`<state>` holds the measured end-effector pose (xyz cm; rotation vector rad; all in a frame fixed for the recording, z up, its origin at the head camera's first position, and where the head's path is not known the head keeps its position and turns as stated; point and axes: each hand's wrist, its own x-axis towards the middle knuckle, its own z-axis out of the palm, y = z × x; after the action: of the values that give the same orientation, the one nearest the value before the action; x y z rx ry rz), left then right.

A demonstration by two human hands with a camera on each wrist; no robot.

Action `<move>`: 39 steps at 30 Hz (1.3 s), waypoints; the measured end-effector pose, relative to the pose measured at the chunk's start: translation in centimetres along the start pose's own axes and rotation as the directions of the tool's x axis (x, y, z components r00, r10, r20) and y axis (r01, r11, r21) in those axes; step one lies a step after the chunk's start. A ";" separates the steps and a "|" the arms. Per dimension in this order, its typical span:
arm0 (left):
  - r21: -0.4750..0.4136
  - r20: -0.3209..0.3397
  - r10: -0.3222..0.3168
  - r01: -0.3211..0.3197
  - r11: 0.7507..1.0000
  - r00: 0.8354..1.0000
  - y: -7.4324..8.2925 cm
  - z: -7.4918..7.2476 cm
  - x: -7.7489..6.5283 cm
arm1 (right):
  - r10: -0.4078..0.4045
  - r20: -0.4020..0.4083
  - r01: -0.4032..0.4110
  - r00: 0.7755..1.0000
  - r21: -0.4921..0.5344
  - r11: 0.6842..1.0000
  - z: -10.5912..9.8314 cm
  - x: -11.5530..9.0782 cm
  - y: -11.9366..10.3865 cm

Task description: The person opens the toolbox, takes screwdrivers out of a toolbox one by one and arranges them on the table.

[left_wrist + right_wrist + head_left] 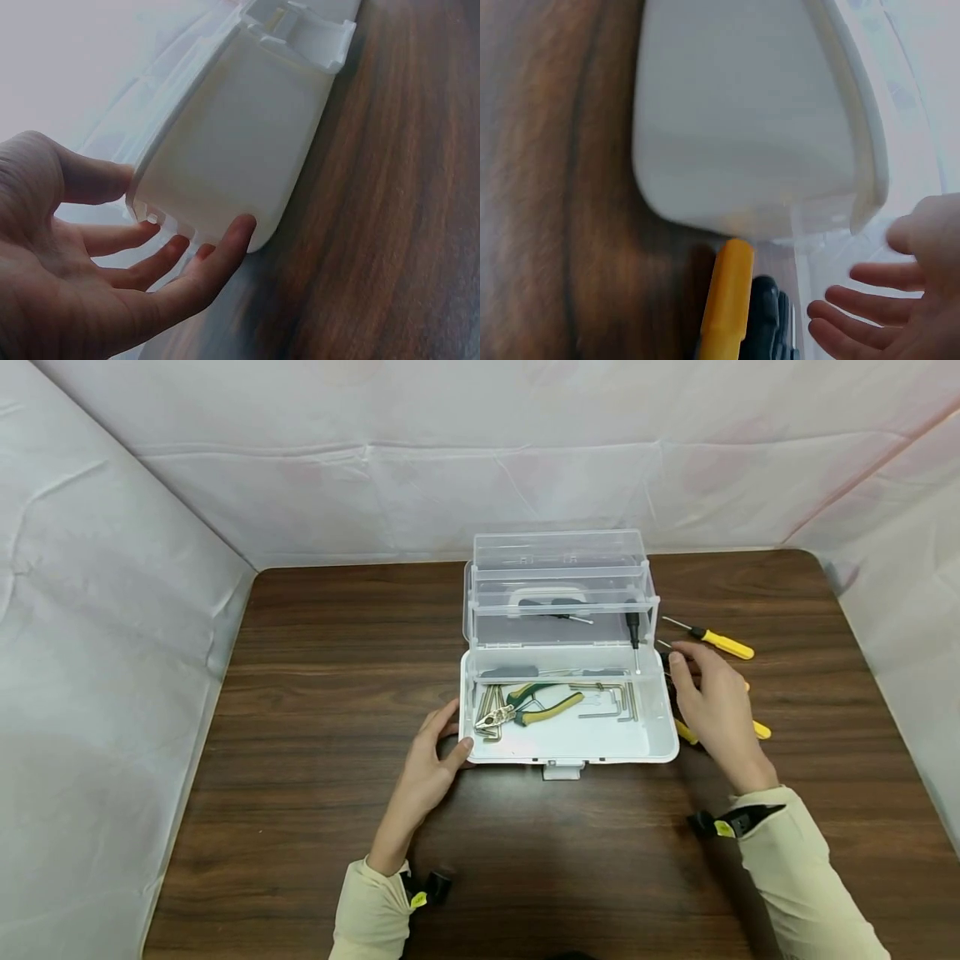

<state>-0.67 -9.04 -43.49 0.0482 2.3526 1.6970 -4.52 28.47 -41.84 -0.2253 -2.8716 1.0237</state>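
Note:
A white toolbox with raised clear tiers stands on the table. Thumb on its rim and fingers around its left end, my left hand holds the front left corner; the left wrist view shows this grip on the white wall. Inside lie pliers with green and yellow handles and several hex keys. My right hand is beside the box's right end, above yellow-handled tools. In the right wrist view its fingers are spread and hold nothing, near a yellow handle and black handles.
A yellow and black screwdriver lies behind my right hand, to the right of the box. A black-handled screwdriver shows through the clear tiers. White cloth hangs behind the table and at both sides.

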 end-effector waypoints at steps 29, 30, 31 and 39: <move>-0.182 -0.024 -0.066 0.061 0.981 0.998 2.7 -0.5 7.8 | 0.217 0.294 -0.339 0.931 0.471 0.814 2.2 3.5 -1.2; -0.181 -0.024 -0.068 0.063 0.982 0.997 2.8 -0.4 8.2 | 0.221 0.299 -0.345 0.928 0.470 0.813 2.3 3.4 -1.2; -0.182 -0.021 -0.067 0.062 0.981 0.998 2.8 -0.2 8.5 | 0.224 0.306 -0.351 0.925 0.467 0.811 2.5 3.4 -1.2; -0.196 -0.050 -0.075 0.063 0.979 0.996 2.8 1.0 10.1 | 0.222 0.326 -0.360 0.919 0.466 0.808 3.2 3.4 -1.3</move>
<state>-10.59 -5.56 -42.95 -0.1165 2.1881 1.9076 -8.42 26.03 -43.37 -0.5414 -2.6727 1.9765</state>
